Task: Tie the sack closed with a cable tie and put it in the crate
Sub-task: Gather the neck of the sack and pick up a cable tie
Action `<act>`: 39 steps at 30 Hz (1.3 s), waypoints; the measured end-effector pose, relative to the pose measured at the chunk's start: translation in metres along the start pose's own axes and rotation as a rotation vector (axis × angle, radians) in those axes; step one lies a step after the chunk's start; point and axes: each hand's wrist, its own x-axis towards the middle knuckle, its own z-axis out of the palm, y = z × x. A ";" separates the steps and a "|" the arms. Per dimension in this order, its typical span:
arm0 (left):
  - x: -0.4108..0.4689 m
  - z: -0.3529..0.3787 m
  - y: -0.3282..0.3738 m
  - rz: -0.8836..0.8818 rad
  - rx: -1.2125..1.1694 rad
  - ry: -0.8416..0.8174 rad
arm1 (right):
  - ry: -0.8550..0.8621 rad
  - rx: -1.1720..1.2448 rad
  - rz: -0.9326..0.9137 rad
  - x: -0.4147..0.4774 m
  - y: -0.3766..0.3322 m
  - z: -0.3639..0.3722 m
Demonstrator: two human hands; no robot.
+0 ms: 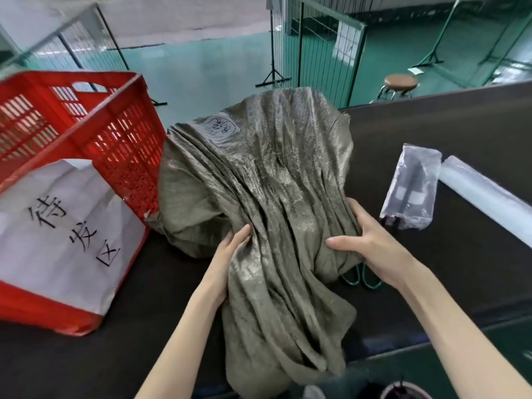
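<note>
- The sack (pixel 259 174), a grey-green woven one with a white handwritten label near its far end, lies on the dark surface (pixel 431 269) just right of the red crate (pixel 86 133), its bulky end touching or nearly touching the crate wall. That closeness suits a short lift into the crate once the tie is on.
- The loose mouth end trails toward the person and over the near edge of the surface, so the neck sits right between the two hands.
- The left hand (pixel 227 260) presses its open palm and straight fingers against the left side of the fabric; its grip is not closed, more a push inward.
- The right hand (pixel 365 243) cups the right side, thumb on top and fingers curling under the folds, a loose grip on the sack. Together they seem to be bunching the neck narrow enough to take a tie.
- Green loops (pixel 365 276), possibly cable ties, lie just beside and partly under the right hand, within easy reach; what they are is hard to tell.
- A clear plastic bag (pixel 408 188) and a white roll (pixel 483 197) sit further right, well apart from the work.
- The sack is not yet tied.
</note>
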 end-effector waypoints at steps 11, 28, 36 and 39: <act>-0.055 0.005 -0.040 -0.137 -0.079 0.017 | -0.024 -0.143 0.007 -0.022 0.053 0.045; -0.028 -0.006 0.023 0.002 -0.169 -0.185 | 0.418 -0.606 -0.027 -0.019 0.035 -0.004; 0.003 0.049 0.023 -0.154 -0.103 -0.239 | 0.205 -0.460 -0.238 -0.011 0.010 0.043; 0.011 0.045 0.014 -0.201 -0.044 -0.212 | 0.164 -0.503 -0.270 -0.010 0.018 0.061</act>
